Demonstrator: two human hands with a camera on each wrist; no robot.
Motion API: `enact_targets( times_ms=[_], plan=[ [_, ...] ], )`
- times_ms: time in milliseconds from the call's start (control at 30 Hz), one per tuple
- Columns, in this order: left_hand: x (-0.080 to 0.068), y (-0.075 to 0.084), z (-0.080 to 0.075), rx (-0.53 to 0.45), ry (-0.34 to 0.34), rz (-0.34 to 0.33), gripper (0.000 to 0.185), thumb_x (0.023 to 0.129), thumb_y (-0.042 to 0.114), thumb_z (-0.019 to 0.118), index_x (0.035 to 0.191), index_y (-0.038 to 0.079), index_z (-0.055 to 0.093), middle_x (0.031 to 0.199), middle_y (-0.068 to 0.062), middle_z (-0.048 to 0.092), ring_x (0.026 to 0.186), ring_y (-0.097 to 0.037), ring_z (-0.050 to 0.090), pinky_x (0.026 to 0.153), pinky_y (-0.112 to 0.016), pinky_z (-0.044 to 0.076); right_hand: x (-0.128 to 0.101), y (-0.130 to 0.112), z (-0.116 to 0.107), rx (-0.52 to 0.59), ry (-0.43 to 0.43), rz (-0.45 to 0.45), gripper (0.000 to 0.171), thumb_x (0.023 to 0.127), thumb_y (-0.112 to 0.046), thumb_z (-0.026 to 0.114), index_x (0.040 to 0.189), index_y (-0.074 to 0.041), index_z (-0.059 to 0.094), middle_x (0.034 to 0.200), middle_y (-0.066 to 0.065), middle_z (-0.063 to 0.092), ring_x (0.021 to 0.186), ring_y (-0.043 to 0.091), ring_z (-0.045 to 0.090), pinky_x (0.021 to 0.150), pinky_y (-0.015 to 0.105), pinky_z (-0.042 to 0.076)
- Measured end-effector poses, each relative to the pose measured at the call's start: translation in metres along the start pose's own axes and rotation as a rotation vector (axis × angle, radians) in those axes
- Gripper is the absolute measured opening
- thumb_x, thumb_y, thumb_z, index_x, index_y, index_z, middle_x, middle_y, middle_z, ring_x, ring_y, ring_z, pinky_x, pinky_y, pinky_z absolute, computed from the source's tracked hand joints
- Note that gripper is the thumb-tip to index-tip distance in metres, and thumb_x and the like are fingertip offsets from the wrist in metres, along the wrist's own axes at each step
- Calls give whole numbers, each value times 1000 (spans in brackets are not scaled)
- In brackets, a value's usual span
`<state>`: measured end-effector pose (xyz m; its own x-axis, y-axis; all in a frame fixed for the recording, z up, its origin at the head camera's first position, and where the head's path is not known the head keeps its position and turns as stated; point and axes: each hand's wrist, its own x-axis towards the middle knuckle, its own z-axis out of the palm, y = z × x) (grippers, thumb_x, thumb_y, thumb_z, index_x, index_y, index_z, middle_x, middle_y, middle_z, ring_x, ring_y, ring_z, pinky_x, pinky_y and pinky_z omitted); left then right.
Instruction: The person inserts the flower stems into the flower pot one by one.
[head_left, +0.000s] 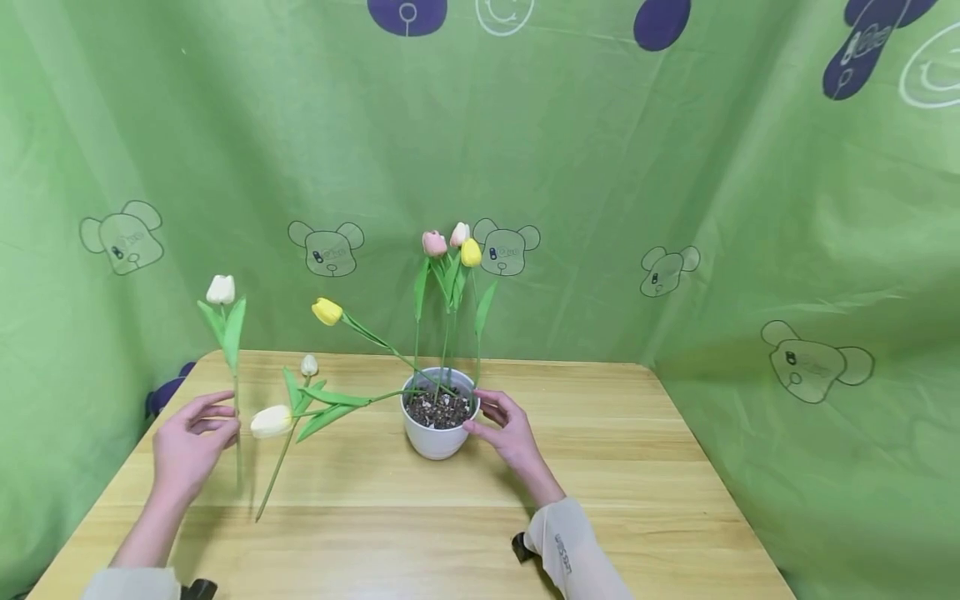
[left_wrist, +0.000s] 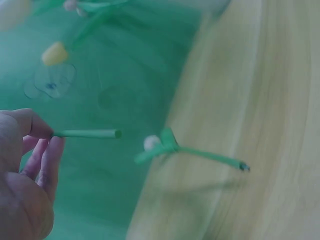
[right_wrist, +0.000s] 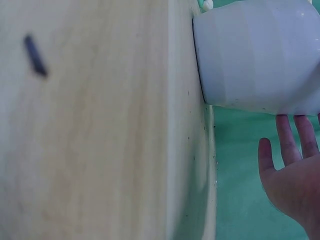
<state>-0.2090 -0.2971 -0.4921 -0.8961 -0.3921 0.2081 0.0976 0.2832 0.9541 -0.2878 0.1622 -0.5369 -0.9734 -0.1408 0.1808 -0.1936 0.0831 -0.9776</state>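
Note:
My left hand [head_left: 191, 442] pinches the green stem of a white tulip [head_left: 221, 290] and holds it upright at the left. In the left wrist view the cut stem end [left_wrist: 102, 134] sticks out past the fingertips. The right hand [head_left: 510, 429] rests its thumb and fingertips against the rim and right side of a white flower pot [head_left: 437, 442]; in the right wrist view, fairly straight fingers [right_wrist: 287, 140] meet the pot wall. Soil [head_left: 435, 410] fills the pot. Pink [head_left: 434, 243], pale pink [head_left: 460, 235] and yellow tulips [head_left: 471, 252] stand in it.
Another yellow tulip [head_left: 327, 312] and a white one [head_left: 272, 422] lean far left out of the pot. Between left hand and pot, a loose white tulip [head_left: 309, 365] lies on the wooden table [head_left: 360, 533]. Green curtain [head_left: 570, 150] surrounds the table's back and sides.

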Motion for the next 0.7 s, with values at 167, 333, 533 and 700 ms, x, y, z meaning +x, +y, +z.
enact_targets(
  times_ms=[167,333,533,700],
  plan=[
    [-16,19,-1,-82,44,24,44,85,-11,70,127,1,70,86,19,71,74,3,69,65,-18,61,0,1,-1,1,-3,1,60,84,-4,83,140,-3,59,150,19,55,138,42,53,109,49,52],
    [-33,39,-1,-172,114,52,45,79,-19,70,119,1,74,85,11,74,71,-1,70,61,-18,60,0,1,-1,-3,-2,6,60,84,-3,83,140,-3,59,150,19,55,139,42,53,108,48,53],
    [-55,65,6,-235,132,127,46,74,-25,69,115,-5,73,83,7,74,72,-3,70,61,-18,60,3,0,-2,-11,1,-3,61,83,-3,84,139,-4,60,149,18,56,138,42,54,109,51,51],
    [-75,82,14,-322,92,198,47,71,-32,65,113,-11,71,84,1,74,73,-6,70,59,-20,60,1,-2,-1,-8,-3,12,61,83,0,83,139,-2,59,149,19,56,138,42,54,109,52,51]
  ],
)
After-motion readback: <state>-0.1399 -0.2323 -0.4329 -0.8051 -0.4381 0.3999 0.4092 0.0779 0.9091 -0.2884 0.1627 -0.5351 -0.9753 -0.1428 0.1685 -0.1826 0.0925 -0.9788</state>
